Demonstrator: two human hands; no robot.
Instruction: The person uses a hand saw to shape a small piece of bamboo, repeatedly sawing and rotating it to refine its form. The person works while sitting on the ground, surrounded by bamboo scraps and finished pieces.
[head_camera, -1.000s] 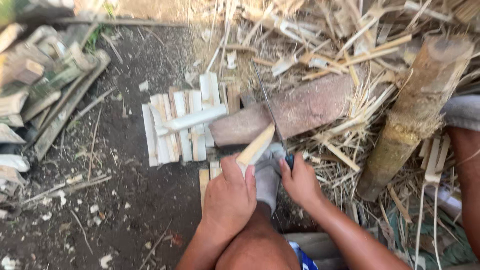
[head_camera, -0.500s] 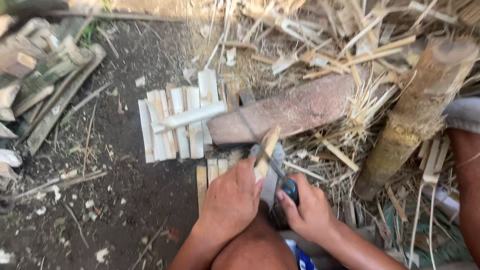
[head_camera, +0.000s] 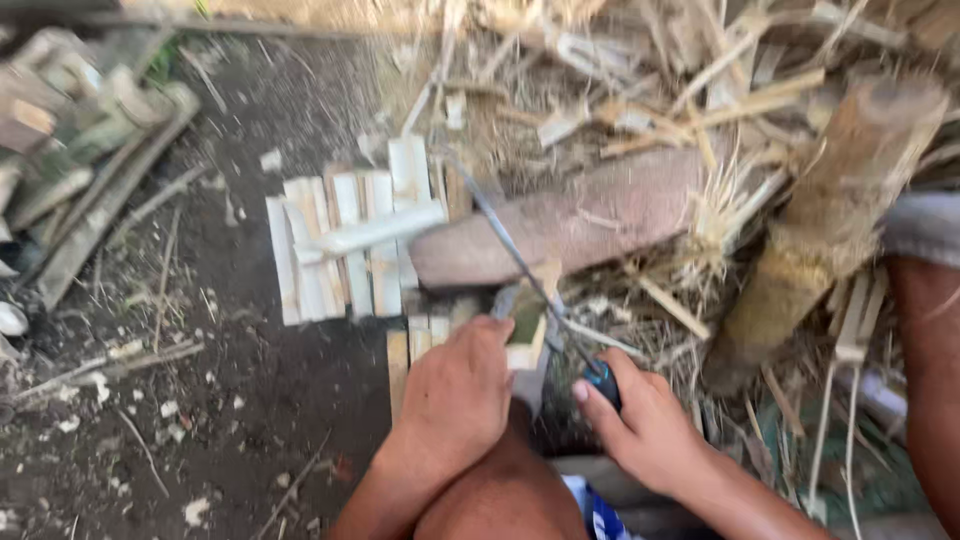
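While left hand (head_camera: 455, 395) grips bamboo piece (head_camera: 527, 325), right hand (head_camera: 640, 425) fingers clamp knife (head_camera: 525, 270); bare dirt (head_camera: 230, 400) leftward.

My left grip (head_camera: 455, 385) covers the lower end of the small bamboo piece (head_camera: 527, 330), so I cannot tell how long it is. My right grip (head_camera: 645, 430) hides most of the knife's blue handle (head_camera: 603, 380), and the thin blade (head_camera: 500, 235) smears with motion toward 11 o'clock. The thick bamboo log (head_camera: 835, 210) at 2 o'clock is blurred. The stack of split pieces (head_camera: 70, 170) at 9 o'clock is cut off by the left edge.
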